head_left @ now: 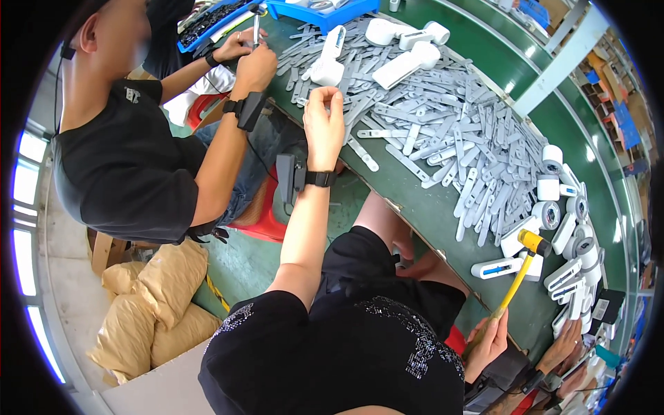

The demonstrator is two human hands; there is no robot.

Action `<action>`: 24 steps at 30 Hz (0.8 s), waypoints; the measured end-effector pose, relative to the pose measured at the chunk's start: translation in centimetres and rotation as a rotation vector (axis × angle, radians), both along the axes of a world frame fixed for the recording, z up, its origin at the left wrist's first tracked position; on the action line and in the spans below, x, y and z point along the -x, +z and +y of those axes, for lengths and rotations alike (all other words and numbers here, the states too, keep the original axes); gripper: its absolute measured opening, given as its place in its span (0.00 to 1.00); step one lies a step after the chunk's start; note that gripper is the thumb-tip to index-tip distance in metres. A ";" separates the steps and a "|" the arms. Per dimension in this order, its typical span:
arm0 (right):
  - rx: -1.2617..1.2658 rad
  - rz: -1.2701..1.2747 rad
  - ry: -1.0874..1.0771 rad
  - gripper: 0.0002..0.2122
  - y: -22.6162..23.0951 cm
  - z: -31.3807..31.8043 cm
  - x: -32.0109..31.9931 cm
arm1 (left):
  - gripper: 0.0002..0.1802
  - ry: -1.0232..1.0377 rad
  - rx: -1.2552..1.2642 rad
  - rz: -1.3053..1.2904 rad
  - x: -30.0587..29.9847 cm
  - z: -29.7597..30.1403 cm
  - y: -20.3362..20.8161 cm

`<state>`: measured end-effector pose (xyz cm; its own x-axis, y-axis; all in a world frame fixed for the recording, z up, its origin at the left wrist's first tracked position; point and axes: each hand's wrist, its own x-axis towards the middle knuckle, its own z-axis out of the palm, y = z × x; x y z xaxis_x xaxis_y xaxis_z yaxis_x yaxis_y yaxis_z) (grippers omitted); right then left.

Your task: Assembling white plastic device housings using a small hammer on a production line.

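Observation:
My left hand [324, 128] is raised over the near edge of the workbench, its fingers curled together. Whatever it may hold is hidden or too small to name. Just beyond its fingertips lies a white handheld device [327, 71] with a rounded head. Grey flat strips [422, 117] are heaped on the bench beside and beyond this hand. At the lower right, my right hand [490, 339] is closed around the handle of a mallet [515, 285]. The mallet's yellow-and-black head points up, close to a white device with a blue slot [496, 268].
More white devices [574, 266] crowd the bench's right end, and others [408, 62] lie on the heap. A co-worker [131, 159] sits at my left, holding a tool. Another person's hands [561, 346] are at the right. Brown bags [166, 290] rest at the lower left.

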<state>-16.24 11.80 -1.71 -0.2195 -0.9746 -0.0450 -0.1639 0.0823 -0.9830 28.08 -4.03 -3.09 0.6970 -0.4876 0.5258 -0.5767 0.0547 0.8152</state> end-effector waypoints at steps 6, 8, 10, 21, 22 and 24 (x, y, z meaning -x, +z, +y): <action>0.050 -0.014 -0.032 0.19 -0.4 0.8 1.2 | 0.16 -0.688 -0.137 0.194 14.4 2.6 5.0; 0.050 -0.073 -0.040 0.19 -0.6 0.7 1.4 | 0.23 -0.981 -0.260 0.207 18.8 3.5 5.0; 0.044 -0.084 -0.069 0.19 -0.6 1.1 1.9 | 0.28 -0.975 -0.182 -0.072 23.3 3.9 3.5; 0.117 -0.199 -0.123 0.19 -1.9 3.8 4.8 | 0.20 -1.006 -0.249 -0.551 27.3 5.4 1.7; 0.111 -0.199 -0.139 0.19 -1.9 3.8 4.8 | 0.18 -1.010 -0.256 -0.574 27.4 5.4 1.6; 0.090 -0.143 -0.118 0.19 -1.7 3.6 4.8 | 0.15 -1.076 -0.235 -0.587 27.1 4.9 2.2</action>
<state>-21.07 15.41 -3.42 -0.3303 -0.9439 0.0023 -0.0162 0.0032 -0.9999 0.97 0.85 -0.93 -0.4238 -0.7886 0.4456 -0.6096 0.6121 0.5036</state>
